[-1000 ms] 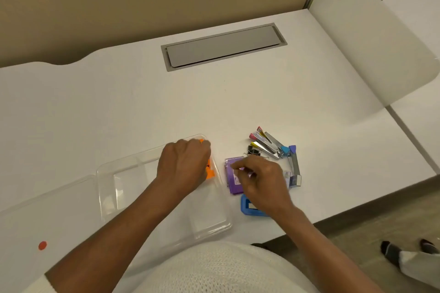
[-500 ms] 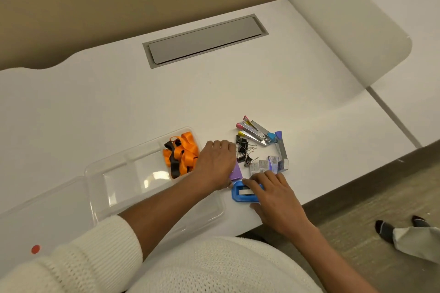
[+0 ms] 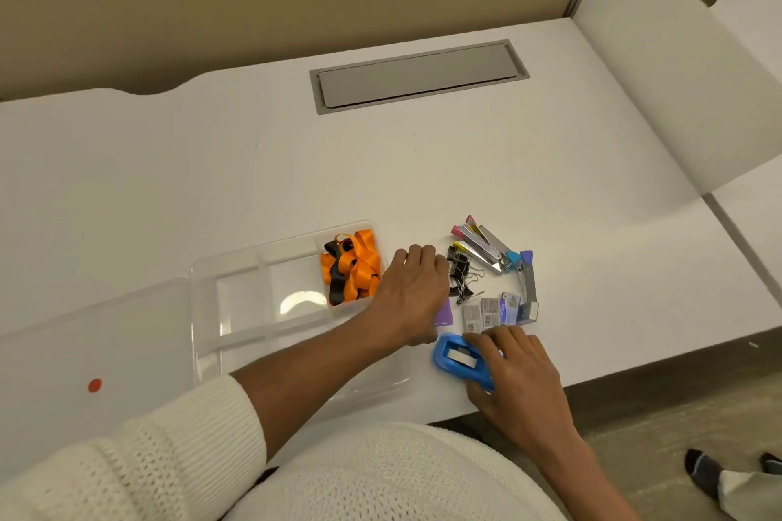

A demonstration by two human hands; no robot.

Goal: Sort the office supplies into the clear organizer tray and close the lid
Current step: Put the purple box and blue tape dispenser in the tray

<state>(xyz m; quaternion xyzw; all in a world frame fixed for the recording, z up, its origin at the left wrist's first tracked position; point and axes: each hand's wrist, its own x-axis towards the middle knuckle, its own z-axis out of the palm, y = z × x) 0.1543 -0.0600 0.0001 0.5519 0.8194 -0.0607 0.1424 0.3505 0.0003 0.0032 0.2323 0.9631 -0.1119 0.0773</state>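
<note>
Nearest, right hand (image 3: 514,376) curled over the blue tape dispenser (image 3: 455,357) at the desk's (image 3: 211,182) front edge, fingers wrapped on it, probably gathering it for the tray. Just beyond, left hand (image 3: 412,296) laid palm-down on a purple pad (image 3: 444,314), fingers bent; whether gripped or merely covered, impossible to tell. Alongside, clear organizer tray (image 3: 237,309) open, lid (image 3: 84,351) flat to its left, orange and black lanyards (image 3: 351,266) already in the far-right compartment. Farther right, loose binder clips (image 3: 461,273), staple boxes (image 3: 491,314) and staplers (image 3: 486,247), unsorted.
</note>
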